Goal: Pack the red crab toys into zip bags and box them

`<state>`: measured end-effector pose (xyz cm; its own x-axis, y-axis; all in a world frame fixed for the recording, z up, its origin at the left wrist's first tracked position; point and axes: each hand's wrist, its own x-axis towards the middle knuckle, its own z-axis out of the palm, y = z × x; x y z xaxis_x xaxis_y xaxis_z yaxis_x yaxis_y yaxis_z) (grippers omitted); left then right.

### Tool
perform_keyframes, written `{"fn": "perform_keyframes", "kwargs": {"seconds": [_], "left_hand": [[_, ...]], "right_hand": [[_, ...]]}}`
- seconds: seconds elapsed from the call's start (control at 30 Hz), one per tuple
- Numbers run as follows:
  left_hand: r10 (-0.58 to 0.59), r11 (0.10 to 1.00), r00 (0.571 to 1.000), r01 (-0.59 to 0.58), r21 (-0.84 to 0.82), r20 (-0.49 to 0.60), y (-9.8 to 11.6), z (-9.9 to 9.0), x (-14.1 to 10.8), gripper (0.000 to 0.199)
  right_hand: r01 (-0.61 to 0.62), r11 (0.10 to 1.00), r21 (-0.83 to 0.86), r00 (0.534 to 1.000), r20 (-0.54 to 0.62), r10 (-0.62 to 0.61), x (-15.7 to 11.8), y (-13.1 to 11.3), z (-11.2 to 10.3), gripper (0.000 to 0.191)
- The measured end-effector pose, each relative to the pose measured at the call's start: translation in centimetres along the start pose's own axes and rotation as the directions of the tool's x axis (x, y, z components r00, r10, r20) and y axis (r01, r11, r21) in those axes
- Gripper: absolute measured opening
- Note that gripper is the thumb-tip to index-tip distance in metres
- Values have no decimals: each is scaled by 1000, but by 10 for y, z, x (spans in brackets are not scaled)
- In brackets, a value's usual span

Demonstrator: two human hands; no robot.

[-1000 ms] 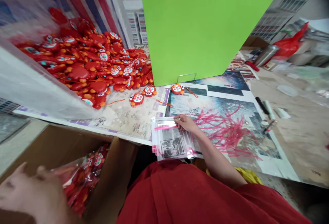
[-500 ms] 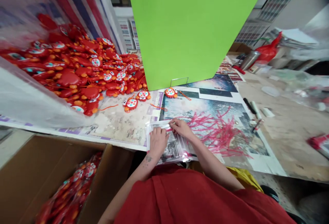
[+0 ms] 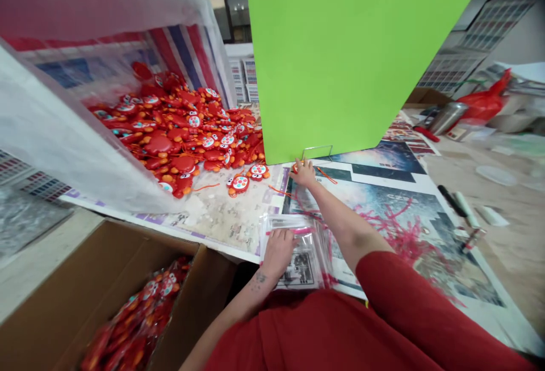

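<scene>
My left hand (image 3: 277, 253) rests on a stack of clear plastic bags (image 3: 306, 246) with pink strips, at the table's front edge. Its fingers are bent and pressed together on the top bag near the upper edge. Stretched forward, my right hand (image 3: 305, 175) has its fingers around a red crab-shaped toy (image 3: 296, 168) at the foot of the green board. Most of that toy is hidden under the fingers, while its orange cord (image 3: 327, 175) trails to the right. Two similar toys (image 3: 239, 184) (image 3: 258, 171) lie to the left, faces up.
A large pile of red toys (image 3: 183, 138) spills from a white-lined bag (image 3: 106, 133) at left. The green board (image 3: 340, 59) stands upright ahead. A cardboard box (image 3: 128, 252) below left holds bagged toys. Pink strips (image 3: 400, 229) and a black marker (image 3: 451, 199) lie to the right.
My right hand has left the plastic bags and reached forward onto the crab toy by the board. My left hand stays on the bags. The view has shifted left.
</scene>
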<state>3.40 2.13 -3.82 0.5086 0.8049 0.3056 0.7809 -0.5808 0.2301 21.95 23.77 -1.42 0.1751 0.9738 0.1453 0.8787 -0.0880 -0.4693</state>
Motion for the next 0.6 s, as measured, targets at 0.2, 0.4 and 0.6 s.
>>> {"fn": "perform_keyframes", "kwargs": {"seconds": [0.2,0.4,0.6], "left_hand": [[14,999,1000,-13,-33,20,-2,-1,3,22],[28,996,999,-25,-84,36,0,-7,6,23],[2,982,999,4,-186,33,-3,-5,6,24]], "right_hand": [[101,985,-140,995,-2,-103,-36,1,8,45],[369,926,-82,929,45,-367,-94,20,-9,53],[155,970,186,983,-127,-133,-136,57,-33,65]]}}
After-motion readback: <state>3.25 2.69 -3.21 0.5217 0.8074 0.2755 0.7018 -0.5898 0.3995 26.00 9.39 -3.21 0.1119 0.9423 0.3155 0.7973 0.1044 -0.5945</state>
